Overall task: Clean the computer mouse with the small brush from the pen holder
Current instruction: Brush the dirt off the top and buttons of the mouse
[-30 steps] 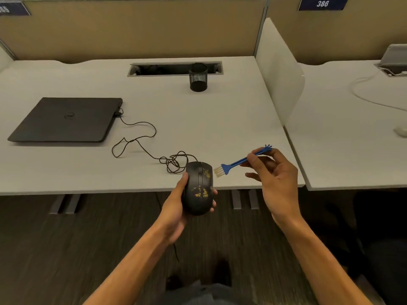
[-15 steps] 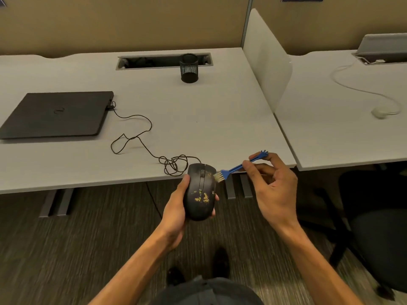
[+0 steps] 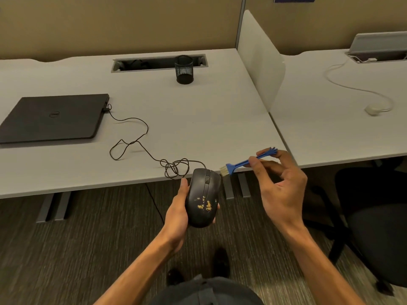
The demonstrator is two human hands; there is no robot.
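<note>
Partly hidden, the left hand (image 3: 176,214) wraps under the black mouse (image 3: 203,197) at centre frame, fingers mostly out of sight behind it; yellow crumbs (image 3: 204,204) dot its back. The right hand (image 3: 282,190) pinches the blue brush (image 3: 244,161), bristles just beside the mouse's front edge.

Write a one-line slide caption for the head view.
Left hand holds crumb-speckled mouse off the desk; right hand poises blue brush beside its front.
</note>
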